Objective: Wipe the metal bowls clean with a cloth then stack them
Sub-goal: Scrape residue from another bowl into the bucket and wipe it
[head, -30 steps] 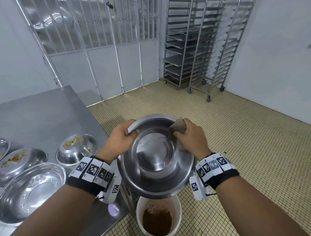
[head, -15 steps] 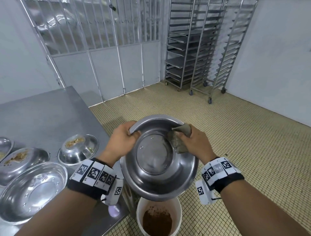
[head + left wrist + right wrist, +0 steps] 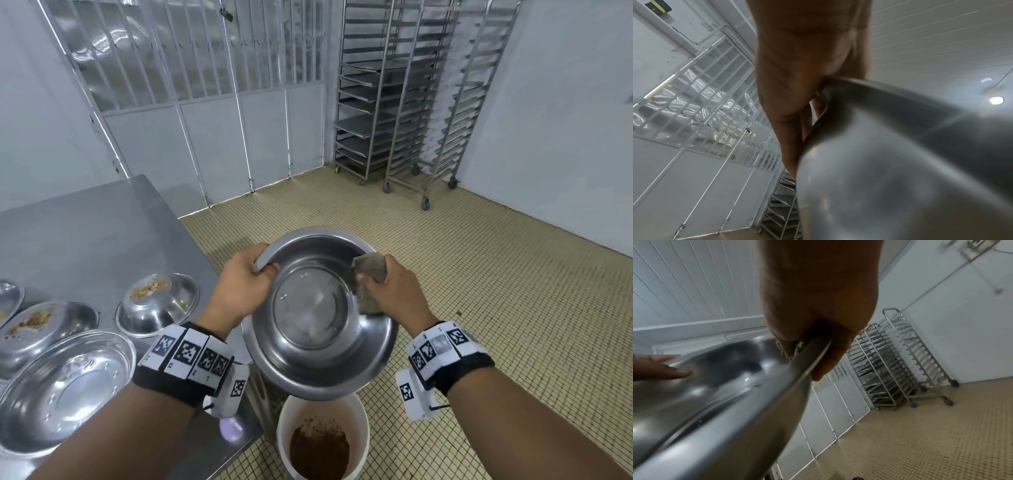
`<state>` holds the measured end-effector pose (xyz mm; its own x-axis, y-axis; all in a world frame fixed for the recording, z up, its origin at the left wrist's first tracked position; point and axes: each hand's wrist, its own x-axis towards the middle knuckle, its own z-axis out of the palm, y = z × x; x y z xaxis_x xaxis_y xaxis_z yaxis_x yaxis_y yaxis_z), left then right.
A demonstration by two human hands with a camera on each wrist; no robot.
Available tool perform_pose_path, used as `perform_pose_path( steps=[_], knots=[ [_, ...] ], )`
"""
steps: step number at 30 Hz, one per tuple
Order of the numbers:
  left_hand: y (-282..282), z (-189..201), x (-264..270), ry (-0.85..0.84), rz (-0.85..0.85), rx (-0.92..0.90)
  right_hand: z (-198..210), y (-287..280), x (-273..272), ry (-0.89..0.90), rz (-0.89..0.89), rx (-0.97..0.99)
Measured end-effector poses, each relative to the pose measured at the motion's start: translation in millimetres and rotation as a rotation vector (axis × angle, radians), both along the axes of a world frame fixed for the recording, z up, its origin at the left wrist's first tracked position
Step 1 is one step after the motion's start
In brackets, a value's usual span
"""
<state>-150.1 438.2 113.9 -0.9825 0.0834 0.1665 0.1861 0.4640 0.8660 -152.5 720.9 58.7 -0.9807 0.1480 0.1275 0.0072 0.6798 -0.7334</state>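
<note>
I hold a large metal bowl (image 3: 318, 356) tilted toward me, above a white bucket (image 3: 359, 418). My left hand (image 3: 243, 284) grips its left rim, thumb inside. My right hand (image 3: 390, 291) pinches a tan cloth (image 3: 371, 270) over the right rim, pressing it against the inner wall. In the left wrist view my fingers (image 3: 793, 123) curl behind the bowl's rim (image 3: 890, 146). In the right wrist view the bowl's rim (image 3: 777, 394) runs between my thumb and fingers, cloth fibres (image 3: 797, 347) showing. On the steel table (image 3: 85, 233) stand a clean-looking bowl (image 3: 65, 390) and soiled bowls (image 3: 157, 305) (image 3: 41, 329).
The white bucket on the tiled floor holds brown waste (image 3: 318, 452). Another bowl's edge (image 3: 10, 298) shows at the far left. Wheeled tray racks (image 3: 404, 102) stand at the back right by a barred partition (image 3: 205, 85). Open tiled floor (image 3: 496, 291) lies to the right.
My right hand has rubbed the cloth along the bowl's right inner wall, down and back up to the rim. The left hand keeps its grip on the left rim.
</note>
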Motion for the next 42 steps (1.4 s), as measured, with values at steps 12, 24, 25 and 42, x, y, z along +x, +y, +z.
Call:
perform_pose_path(
  steps=[12, 24, 25, 42],
  knots=[
    [4.2, -2.3, -2.7, 0.071, 0.076, 0.007, -4.7, -5.4, -1.2, -0.020, -0.149, 0.018],
    [10.6, 3.4, -3.0, 0.122, 0.107, 0.220, 20.0, -4.4, -7.8, 0.150, -0.205, -0.069],
    [10.0, 4.6, -2.4, 0.129, 0.121, 0.257, 16.6, -5.6, -5.2, 0.135, -0.221, -0.135],
    [23.8, 7.6, -13.5, 0.252, 0.233, 0.404, 48.2, -9.3, -7.2, 0.255, -0.352, -0.275]
  ],
)
